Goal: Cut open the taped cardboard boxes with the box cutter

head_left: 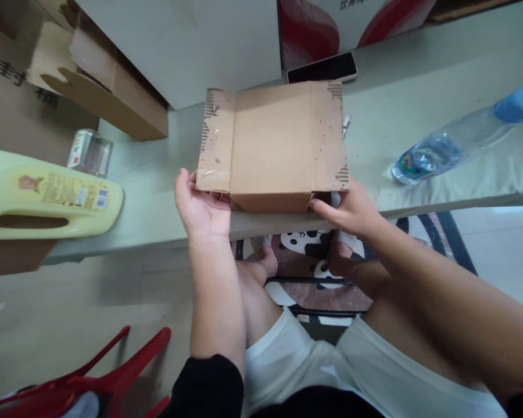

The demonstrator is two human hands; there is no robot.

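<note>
A brown cardboard box [272,139] with torn, worn flap edges is held between my hands at the near side of the table. Its two side flaps stick out left and right, and clear tape shows on the left one. My left hand [206,210], palm up, has its fingers curled under the left flap, where they are partly hidden. My right hand [351,209] grips the right flap from below, its thumb at the box's near corner and the other fingers mostly out of sight.
On the pale table cover [401,87], a water bottle [453,139] lies at right and a phone-like black slab [322,68] behind the box. To the left are a yellow jug [47,194], a small clear container [90,154] and an open carton [126,101]. A red stool [126,366] stands below left.
</note>
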